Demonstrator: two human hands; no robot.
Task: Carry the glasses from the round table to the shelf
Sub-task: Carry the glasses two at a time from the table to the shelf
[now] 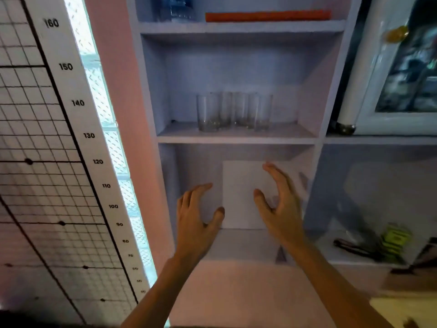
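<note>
- Several clear glasses (pixel 233 111) stand upright, close together in a group, on the middle board of the shelf (pixel 236 136), well above both hands.
- The left hand (pixel 198 214) is raised before the lower compartment, its fingers spread and relaxed, holding nothing.
- The right hand (pixel 281 204) is beside it, also released, fingers loosely bent and thumb apart, with nothing in it.
- Between and behind the hands, a white panel (pixel 238 185) leans at the back of that compartment.
- On the top board lies a flat orange thing (pixel 267 15); the blurred bluish thing beside it I cannot name.
- At left hangs a measuring strip (pixel 78 102) with numbers.
- At right stand a white roll (pixel 352 86) and a framed picture (pixel 406 67); below them lies a green packet (pixel 395 242).
</note>
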